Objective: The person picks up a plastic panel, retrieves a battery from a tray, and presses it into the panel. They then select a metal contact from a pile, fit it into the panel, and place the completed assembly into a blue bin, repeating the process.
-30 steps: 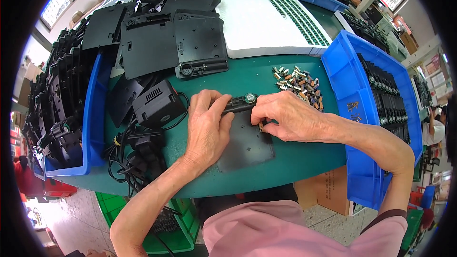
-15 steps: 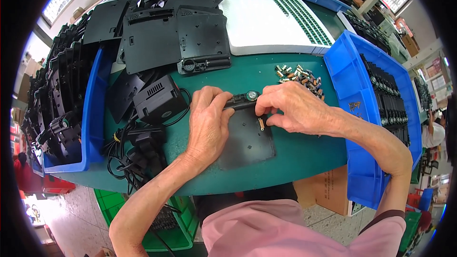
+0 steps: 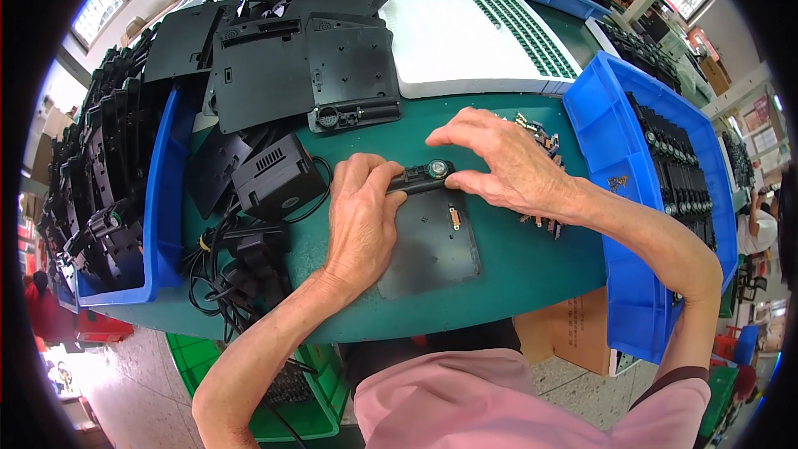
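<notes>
In front of me lies a thin black plastic panel [image 3: 424, 254], its thick far edge carrying a round silver-centred part [image 3: 437, 169]. My left hand [image 3: 362, 216] is closed on the left end of that edge, thumb on the near side and fingers over the far side. A small gold-and-white connector piece [image 3: 455, 217] sits on the panel's face near its right side. My right hand [image 3: 507, 162] hovers at the right end of the thick edge, thumb and fingers spread with nothing between them. Behind it, partly hidden, is a pile of small connector boards [image 3: 540, 135].
Stacked black panels [image 3: 262, 75] stand at far left above a blue bin [image 3: 162, 199] full of more. A black power adapter [image 3: 278, 179] with tangled cables lies left. A white foam tray [image 3: 440, 41] holds rows of small parts. Another blue bin [image 3: 594, 100] stands right.
My right hand has let go near the round part and opened, rising slightly to the right. The connector piece now shows fully. My left hand keeps its grip.
</notes>
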Demonstrator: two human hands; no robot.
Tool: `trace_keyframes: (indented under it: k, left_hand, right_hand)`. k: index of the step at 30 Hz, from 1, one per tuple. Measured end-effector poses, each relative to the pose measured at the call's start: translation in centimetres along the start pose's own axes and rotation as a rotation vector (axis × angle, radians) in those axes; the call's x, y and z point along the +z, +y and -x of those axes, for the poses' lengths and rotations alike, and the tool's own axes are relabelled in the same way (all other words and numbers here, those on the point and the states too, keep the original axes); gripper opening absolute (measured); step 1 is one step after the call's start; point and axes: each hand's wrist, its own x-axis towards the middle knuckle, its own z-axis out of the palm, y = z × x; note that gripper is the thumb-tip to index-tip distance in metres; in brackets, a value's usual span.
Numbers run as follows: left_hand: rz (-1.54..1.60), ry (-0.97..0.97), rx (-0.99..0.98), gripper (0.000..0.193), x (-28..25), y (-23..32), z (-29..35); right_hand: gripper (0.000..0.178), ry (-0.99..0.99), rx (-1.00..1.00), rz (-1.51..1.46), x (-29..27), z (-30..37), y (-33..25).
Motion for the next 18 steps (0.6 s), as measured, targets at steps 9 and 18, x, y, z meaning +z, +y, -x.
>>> trace_keyframes:
  k: [9, 18]
  left_hand:
    - [-0.026, 0.004, 0.076, 0.027, -0.2, -0.5, 0.1]
    - [0.191, 0.028, -0.117, 0.063, -0.5, 0.7, -0.2]
  right_hand:
    - [0.04, -0.192, 0.043, -0.06, 1.1, -0.8, -0.3]
    - [0.032, -0.16, -0.011, 0.112, -0.4, -0.4, 0.4]
